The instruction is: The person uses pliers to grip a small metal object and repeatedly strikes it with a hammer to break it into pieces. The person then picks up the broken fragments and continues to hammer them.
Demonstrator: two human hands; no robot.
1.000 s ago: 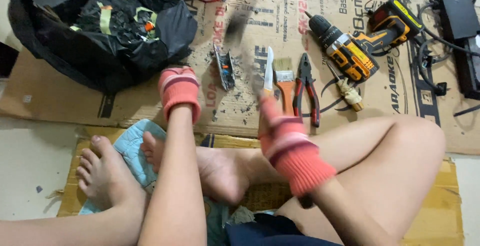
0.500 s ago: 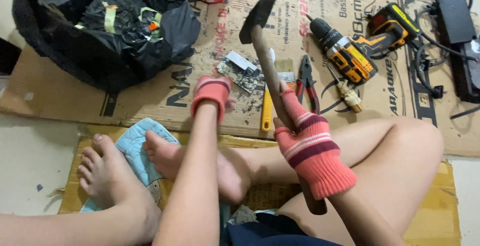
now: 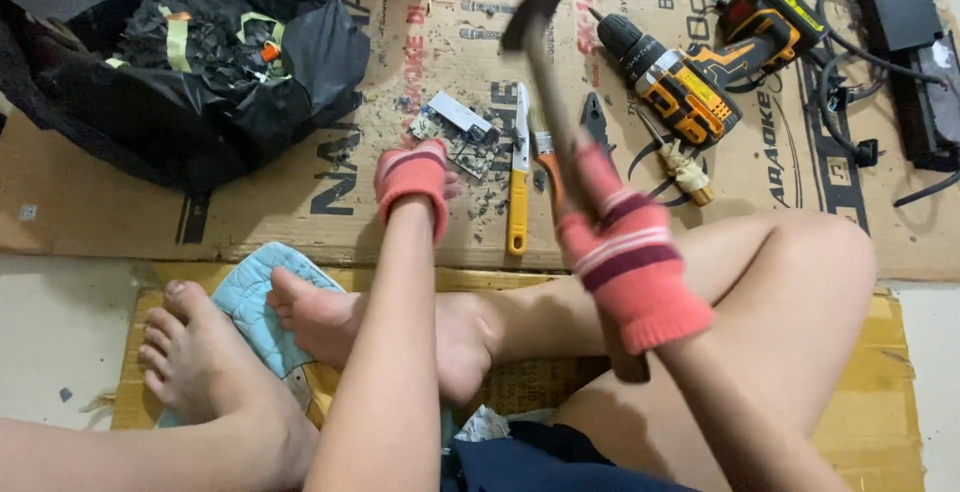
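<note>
Right hand (image 3: 625, 252), in a pink striped glove, fingers clamped on one hammer (image 3: 545, 62), head raised above the circuit board (image 3: 455, 134). Left hand (image 3: 412, 177), gloved too, resting just below that one board on the cardboard (image 3: 300, 222); finger state impossible to tell. Right of the board: one yellow-handled knife (image 3: 517, 182), one pair of pliers (image 3: 598, 122), one cordless drill (image 3: 680, 87).

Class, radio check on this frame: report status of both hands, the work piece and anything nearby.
Right hand grips raised hammer. Left hand rests beside broken circuit board on cardboard. Yellow-handled knife lies close by.
</note>
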